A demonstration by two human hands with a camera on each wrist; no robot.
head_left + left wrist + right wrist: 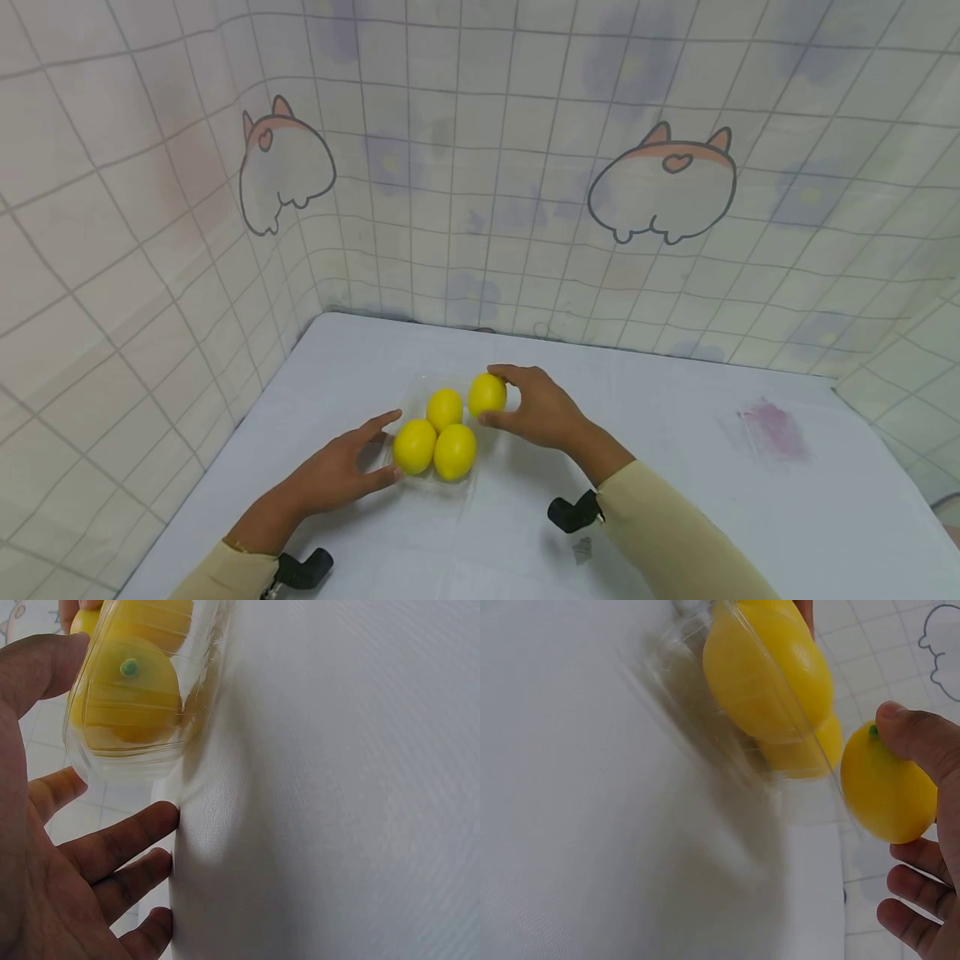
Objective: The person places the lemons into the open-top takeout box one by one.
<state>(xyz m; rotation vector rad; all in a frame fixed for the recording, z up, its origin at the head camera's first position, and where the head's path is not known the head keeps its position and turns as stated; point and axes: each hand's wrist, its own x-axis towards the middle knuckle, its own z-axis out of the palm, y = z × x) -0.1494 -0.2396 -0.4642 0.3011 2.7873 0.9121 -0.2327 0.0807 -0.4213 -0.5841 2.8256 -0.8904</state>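
In the head view a clear plastic tray (442,485) stands on the white table with three yellow toy lemons (454,452) inside. My right hand (546,408) pinches a fourth-spot lemon (487,395) between thumb and fingers, at the tray's right side. The right wrist view shows a green stem dot on this held lemon (889,784), its lower end beside the tray wall (799,724). My left hand (337,468) lies at the tray's left side with fingers spread. Its thumb (45,667) is right at the rim in the left wrist view, other fingertips by the table.
A wall sheet (480,167) with grid lines and cartoon animals hangs behind and beside the table (675,467). A pink smudged patch (772,429) lies on the right part of the table. A small grey scrap (582,550) lies near my right wrist.
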